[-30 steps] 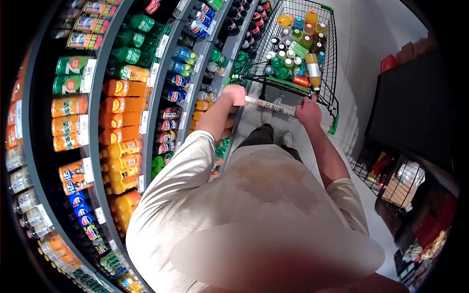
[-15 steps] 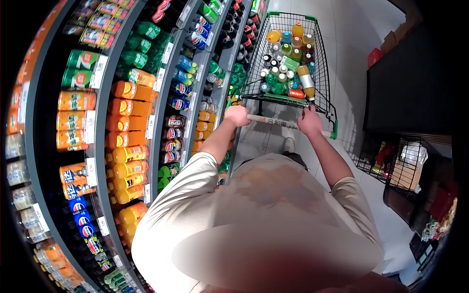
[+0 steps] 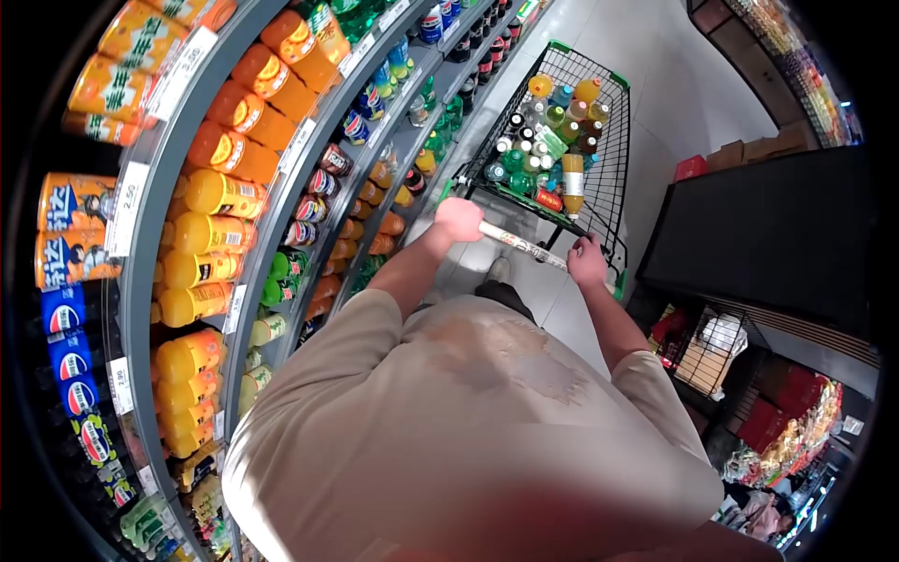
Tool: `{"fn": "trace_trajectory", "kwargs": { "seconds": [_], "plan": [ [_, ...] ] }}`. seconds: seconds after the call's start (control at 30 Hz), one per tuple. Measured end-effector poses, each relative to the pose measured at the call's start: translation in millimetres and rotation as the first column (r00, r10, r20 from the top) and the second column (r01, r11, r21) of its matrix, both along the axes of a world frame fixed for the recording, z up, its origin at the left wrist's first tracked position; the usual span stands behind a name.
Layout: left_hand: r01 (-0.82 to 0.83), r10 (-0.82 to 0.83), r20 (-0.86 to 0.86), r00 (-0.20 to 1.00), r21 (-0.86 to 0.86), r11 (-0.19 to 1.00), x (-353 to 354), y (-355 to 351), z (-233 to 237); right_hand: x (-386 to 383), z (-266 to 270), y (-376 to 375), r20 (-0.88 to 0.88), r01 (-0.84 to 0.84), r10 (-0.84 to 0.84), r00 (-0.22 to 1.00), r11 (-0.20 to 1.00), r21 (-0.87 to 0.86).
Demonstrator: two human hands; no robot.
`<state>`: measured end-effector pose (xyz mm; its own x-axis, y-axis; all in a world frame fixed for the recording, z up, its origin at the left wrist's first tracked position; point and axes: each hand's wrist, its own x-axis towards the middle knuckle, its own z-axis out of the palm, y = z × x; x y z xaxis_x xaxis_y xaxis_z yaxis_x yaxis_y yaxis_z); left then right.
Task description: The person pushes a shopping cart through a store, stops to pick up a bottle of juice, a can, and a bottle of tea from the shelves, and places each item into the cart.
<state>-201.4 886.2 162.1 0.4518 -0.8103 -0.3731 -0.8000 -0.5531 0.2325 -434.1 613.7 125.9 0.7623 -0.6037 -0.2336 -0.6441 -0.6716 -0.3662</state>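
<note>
A shopping cart (image 3: 613,167) of black wire with green corners stands ahead of me. My left hand (image 3: 460,220) is wrapped round the left end of its pale, printed handle bar (image 3: 524,246). Farther right along the same bar, my right hand (image 3: 587,260) is closed on it near the green end piece. Inside the cart are several drink bottles with caps of many colours. An amber bottle with a white label (image 3: 573,187) leans at the basket's near side, beside a red can (image 3: 549,200).
Curved drink shelves (image 3: 150,239) run close along my left, with orange bottles (image 3: 245,140), blue cans (image 3: 70,356) and price tags. A large black panel (image 3: 749,253) stands to the right. Below it is a wire basket (image 3: 714,348) holding packages. Pale floor tiles (image 3: 660,122) extend ahead.
The view has turned, and the left shelves look larger and nearer. The cart and handle bar appear more slanted, with the right end lower. Both hands keep their hold on the bar.
</note>
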Motion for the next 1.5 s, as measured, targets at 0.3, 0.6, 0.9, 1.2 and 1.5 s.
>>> {"fn": "trace_trajectory", "kwargs": {
  "seconds": [0.3,0.6,0.9,1.2,1.5],
  "plan": [
    [-0.001,0.001,-0.004,1.000,-0.139,0.990,-22,45,-7,-18,-2,30,0.003,-0.038,0.038,0.999,0.998,-0.045],
    [0.003,0.009,0.067,0.998,-0.169,0.986,-48,88,-16,-49,-10,68,0.077,-0.062,0.067,0.995,0.996,-0.066],
    [-0.052,0.068,0.087,0.994,-0.171,0.984,-83,124,-9,-79,-12,101,0.115,-0.056,0.066,0.991,0.995,-0.088],
    [-0.043,0.113,0.232,0.966,-0.288,0.957,-130,151,-27,-110,0,134,0.103,-0.030,0.032,0.994,0.999,-0.013],
    [0.014,-0.008,0.031,0.999,-0.201,0.979,-143,155,-16,-132,3,136,0.123,-0.055,0.057,0.991,0.998,-0.022]
  ]
}}
